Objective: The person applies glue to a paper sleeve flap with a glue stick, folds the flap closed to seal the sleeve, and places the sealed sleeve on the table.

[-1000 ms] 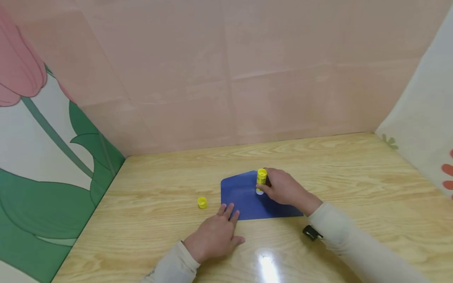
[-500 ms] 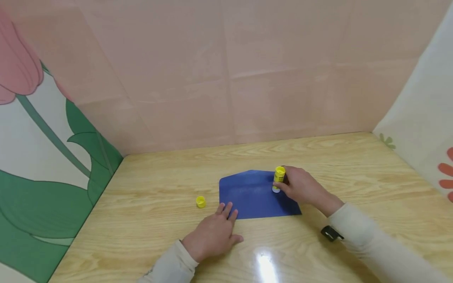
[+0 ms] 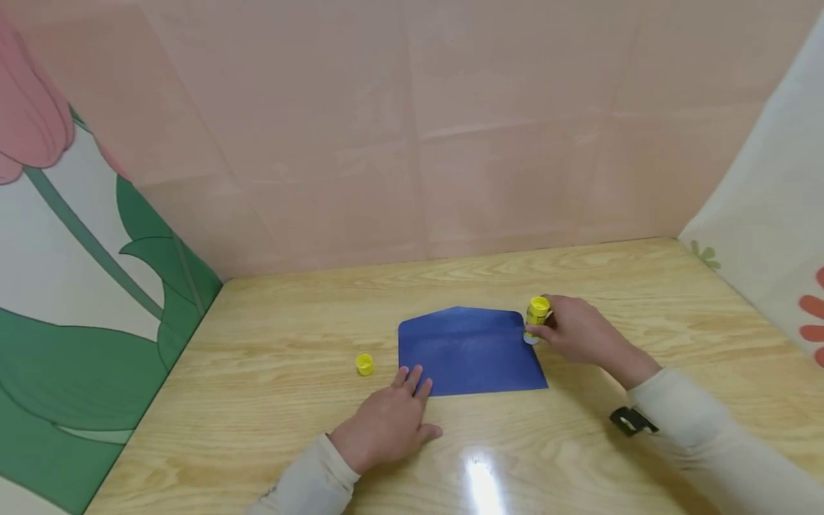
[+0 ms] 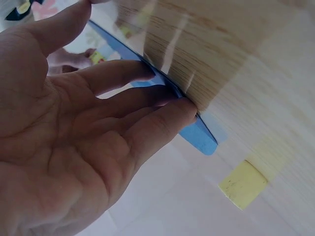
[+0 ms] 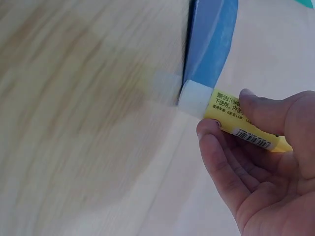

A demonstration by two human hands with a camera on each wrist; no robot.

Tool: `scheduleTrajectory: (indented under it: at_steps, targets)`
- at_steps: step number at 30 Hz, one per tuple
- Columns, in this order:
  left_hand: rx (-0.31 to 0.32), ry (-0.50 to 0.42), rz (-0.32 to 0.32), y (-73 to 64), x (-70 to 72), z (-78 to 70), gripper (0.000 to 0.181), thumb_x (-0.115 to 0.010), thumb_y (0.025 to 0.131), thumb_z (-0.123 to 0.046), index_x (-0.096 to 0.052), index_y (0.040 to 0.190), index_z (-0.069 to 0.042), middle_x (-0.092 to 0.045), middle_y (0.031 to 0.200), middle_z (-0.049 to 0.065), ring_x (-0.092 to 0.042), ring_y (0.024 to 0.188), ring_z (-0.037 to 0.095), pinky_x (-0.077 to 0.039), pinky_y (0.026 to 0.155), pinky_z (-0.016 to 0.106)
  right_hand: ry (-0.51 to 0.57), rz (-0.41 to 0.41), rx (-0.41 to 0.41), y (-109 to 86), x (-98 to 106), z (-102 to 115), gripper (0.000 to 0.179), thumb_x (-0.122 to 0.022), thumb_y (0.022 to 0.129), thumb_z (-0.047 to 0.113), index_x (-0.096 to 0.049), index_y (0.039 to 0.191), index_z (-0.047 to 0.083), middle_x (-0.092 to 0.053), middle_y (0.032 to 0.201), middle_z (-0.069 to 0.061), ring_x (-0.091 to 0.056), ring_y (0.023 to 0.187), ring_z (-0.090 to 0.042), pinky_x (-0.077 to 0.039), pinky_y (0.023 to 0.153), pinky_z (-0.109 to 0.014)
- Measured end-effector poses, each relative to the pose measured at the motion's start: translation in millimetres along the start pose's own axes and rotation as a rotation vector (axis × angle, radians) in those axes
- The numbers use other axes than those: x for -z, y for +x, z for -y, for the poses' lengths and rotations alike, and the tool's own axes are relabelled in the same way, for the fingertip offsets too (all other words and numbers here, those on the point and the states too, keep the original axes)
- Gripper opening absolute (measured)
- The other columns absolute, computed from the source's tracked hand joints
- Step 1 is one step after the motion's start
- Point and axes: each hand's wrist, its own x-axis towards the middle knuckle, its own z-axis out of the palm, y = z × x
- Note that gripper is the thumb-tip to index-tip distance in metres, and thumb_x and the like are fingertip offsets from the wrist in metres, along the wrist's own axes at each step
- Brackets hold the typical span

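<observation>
A blue envelope (image 3: pixel 476 357) with its flap (image 3: pixel 460 320) spread toward the back lies on the wooden table. My right hand (image 3: pixel 582 332) grips a yellow glue stick (image 3: pixel 536 318) upright, its white end down at the envelope's right edge. In the right wrist view, thumb and fingers pinch the yellow barrel of the glue stick (image 5: pixel 238 118), and the white end meets the blue paper (image 5: pixel 209 44). With fingers extended, my left hand (image 3: pixel 389 422) rests its fingertips on the envelope's front left corner. The glue stick's yellow cap (image 3: pixel 365 365) stands left of the envelope.
The wooden table (image 3: pixel 290 322) reaches back to a pink backdrop (image 3: pixel 412 143). A panel with tulips (image 3: pixel 84 286) borders the left side, and a pale panel with flowers (image 3: pixel 772 214) the right. A dark band (image 3: pixel 634 420) sits at the right cuff.
My right hand has slid the glue stick rightward along the envelope, from near the flap's middle to the right edge. The left hand stays in place.
</observation>
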Motion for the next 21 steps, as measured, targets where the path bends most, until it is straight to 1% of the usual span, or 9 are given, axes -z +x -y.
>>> scheduleTrajectory:
  at_steps: [4,7,9,12,15,18,21]
  targets:
    - [0.001,-0.012,0.005,-0.4,0.9,-0.1,0.071,-0.052,0.099,-0.053,-0.043,0.150,-0.005,-0.033,0.159,0.021,-0.034,0.147,0.038,-0.041,0.115,0.042,-0.013,-0.044,-0.006,0.0,8.7,1.5,0.019,-0.071,0.092,0.021,-0.060,0.091,0.006,-0.065,0.078,-0.004,-0.062,0.069,-0.014,-0.051,0.060,-0.031]
    - [0.000,-0.017,0.005,0.0,1.9,-0.1,0.070,-0.052,0.099,-0.052,-0.042,0.150,-0.005,-0.033,0.159,0.021,-0.033,0.147,0.038,-0.041,0.115,0.042,0.024,-0.081,0.016,5.6,12.5,17.0,0.018,-0.071,0.092,0.022,-0.062,0.095,0.007,-0.066,0.082,-0.005,-0.063,0.073,-0.016,-0.052,0.064,-0.033]
    - [0.002,-0.021,0.005,1.0,2.0,-0.5,0.071,-0.053,0.099,-0.052,-0.043,0.150,-0.005,-0.033,0.159,0.021,-0.033,0.147,0.039,-0.041,0.115,0.042,0.048,-0.090,0.049,12.8,8.5,32.4,0.018,-0.072,0.092,0.023,-0.063,0.096,0.008,-0.066,0.083,-0.004,-0.063,0.073,-0.016,-0.053,0.065,-0.034]
    - [-0.004,-0.016,0.002,2.2,2.3,-0.4,0.070,-0.053,0.098,-0.052,-0.044,0.150,-0.005,-0.034,0.159,0.021,-0.034,0.147,0.039,-0.042,0.115,0.042,0.082,-0.076,0.104,25.7,-5.9,59.3,0.018,-0.074,0.090,0.024,-0.064,0.096,0.011,-0.067,0.083,-0.002,-0.064,0.075,-0.015,-0.055,0.069,-0.035]
    - [-0.021,-0.012,0.000,4.7,1.0,-1.6,0.071,-0.053,0.098,-0.053,-0.044,0.149,-0.005,-0.034,0.159,0.021,-0.035,0.147,0.039,-0.041,0.115,0.042,0.101,-0.037,0.128,36.3,-25.7,83.9,0.018,-0.075,0.089,0.024,-0.064,0.096,0.013,-0.068,0.086,0.000,-0.067,0.080,-0.016,-0.057,0.072,-0.036]
    - [-0.032,-0.017,0.007,7.5,-0.7,-3.7,0.071,-0.053,0.098,-0.053,-0.044,0.150,-0.006,-0.034,0.159,0.021,-0.035,0.147,0.039,-0.042,0.115,0.042,0.126,0.026,0.123,45.2,-43.9,106.3,0.018,-0.074,0.090,0.026,-0.063,0.099,0.014,-0.068,0.089,0.001,-0.067,0.083,-0.015,-0.057,0.074,-0.035]
    - [-0.030,-0.018,0.012,9.1,-2.2,-4.8,0.071,-0.053,0.098,-0.055,-0.045,0.149,-0.006,-0.035,0.159,0.021,-0.035,0.147,0.038,-0.044,0.113,0.041,0.134,0.066,0.104,54.2,-58.7,125.4,0.018,-0.072,0.092,0.028,-0.062,0.099,0.016,-0.065,0.086,0.003,-0.061,0.077,-0.012,-0.053,0.068,-0.030]
